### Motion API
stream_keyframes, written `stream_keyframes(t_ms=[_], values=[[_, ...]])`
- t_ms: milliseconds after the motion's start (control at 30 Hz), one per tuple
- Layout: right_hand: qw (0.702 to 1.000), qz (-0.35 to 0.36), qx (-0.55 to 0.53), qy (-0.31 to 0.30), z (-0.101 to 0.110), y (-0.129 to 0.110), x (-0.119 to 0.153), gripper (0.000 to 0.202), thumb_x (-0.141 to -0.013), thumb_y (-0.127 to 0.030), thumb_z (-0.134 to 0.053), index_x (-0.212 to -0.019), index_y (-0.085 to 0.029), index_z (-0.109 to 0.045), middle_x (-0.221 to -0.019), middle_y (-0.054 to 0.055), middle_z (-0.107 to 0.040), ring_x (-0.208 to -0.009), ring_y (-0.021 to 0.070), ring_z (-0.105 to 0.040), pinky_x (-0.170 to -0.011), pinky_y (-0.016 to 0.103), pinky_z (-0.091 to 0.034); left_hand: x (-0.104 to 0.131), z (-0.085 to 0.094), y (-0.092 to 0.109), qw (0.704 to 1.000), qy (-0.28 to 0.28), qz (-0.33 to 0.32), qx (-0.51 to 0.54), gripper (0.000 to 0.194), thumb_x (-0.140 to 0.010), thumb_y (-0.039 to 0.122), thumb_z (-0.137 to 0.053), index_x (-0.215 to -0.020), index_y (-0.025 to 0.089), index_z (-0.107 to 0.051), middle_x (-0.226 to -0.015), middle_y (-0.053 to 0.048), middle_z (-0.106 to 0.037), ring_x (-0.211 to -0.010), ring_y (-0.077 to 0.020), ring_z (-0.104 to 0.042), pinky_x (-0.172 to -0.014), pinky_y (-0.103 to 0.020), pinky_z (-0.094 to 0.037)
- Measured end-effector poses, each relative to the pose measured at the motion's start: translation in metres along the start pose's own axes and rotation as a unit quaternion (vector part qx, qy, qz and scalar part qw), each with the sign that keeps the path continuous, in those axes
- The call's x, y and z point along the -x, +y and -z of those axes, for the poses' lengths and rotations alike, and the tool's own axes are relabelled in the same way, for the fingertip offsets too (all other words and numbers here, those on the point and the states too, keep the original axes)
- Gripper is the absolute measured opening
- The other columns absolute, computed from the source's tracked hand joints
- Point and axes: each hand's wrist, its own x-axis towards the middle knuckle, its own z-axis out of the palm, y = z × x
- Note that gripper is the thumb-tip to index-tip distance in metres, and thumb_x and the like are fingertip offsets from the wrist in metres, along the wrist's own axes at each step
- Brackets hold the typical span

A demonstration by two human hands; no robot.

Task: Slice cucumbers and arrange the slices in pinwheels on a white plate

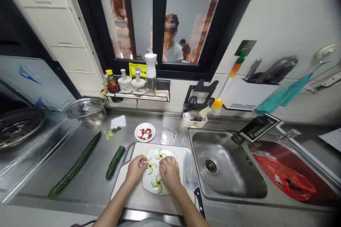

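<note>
On a white square plate [147, 189], cucumber slices are set out as pinwheel flowers with red bits at their centres. One cucumber flower [160, 154] is at the back, another cucumber flower [157, 184] at the front. My left hand [136, 167] has its fingers pinched together by the left cucumber flower [151, 166]; whatever is between the tips is too small to make out. Over the plate's right part, my right hand [169, 171] is closed with bent fingers, and its fingertips are partly hidden. A cutting board [138, 200] lies under the plate.
A cleaver [189, 172] lies on the board's right side, beside the sink [231, 170]. Left are a long cucumber [76, 165] and a cucumber piece [115, 163]. Behind stand a saucer of red bits [145, 132] and a lidded pot [89, 110]. A person [173, 51] shows in the window.
</note>
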Motion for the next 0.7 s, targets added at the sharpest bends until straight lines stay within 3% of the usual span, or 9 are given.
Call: stream_keyframes(t_ms=[233, 400, 700], values=[[0.998, -0.054, -0.019, 0.015, 0.026, 0.020, 0.038, 0.023, -0.089, -0.019, -0.040, -0.088, -0.021, -0.063, -0.089, 0.007, -0.061, -0.090, 0.0218, -0.051, -0.083, 0.032, -0.039, 0.017, 0.007, -0.005, 0.998, 0.037, 0.043, 0.022, 0.019, -0.077, 0.029, -0.052, -0.090, 0.020, -0.063, -0.085, -0.002, -0.067, -0.079, -0.0171, -0.063, -0.070, -0.026, -0.047], [0.988, -0.152, -0.011, 0.010, 0.036, 0.033, 0.064, 0.027, -0.085, -0.020, -0.041, -0.099, -0.021, -0.064, -0.096, 0.010, -0.064, -0.093, 0.0236, -0.057, -0.083, 0.033, -0.042, 0.031, 0.012, -0.007, 0.995, 0.039, 0.066, 0.058, 0.031, -0.074, 0.031, -0.052, -0.099, 0.017, -0.062, -0.082, -0.003, -0.066, -0.073, -0.0161, -0.063, -0.070, -0.026, -0.049], [0.944, -0.311, -0.064, -0.095, 0.039, 0.027, 0.059, 0.044, -0.085, -0.025, -0.043, -0.125, -0.011, -0.054, -0.084, 0.008, -0.068, -0.080, 0.0194, -0.064, -0.070, 0.024, -0.043, 0.045, 0.012, -0.004, 0.985, -0.014, 0.101, 0.140, 0.056, -0.071, 0.039, -0.052, -0.118, 0.008, -0.058, -0.077, -0.005, -0.068, -0.075, -0.0203, -0.065, -0.074, -0.032, -0.051]])
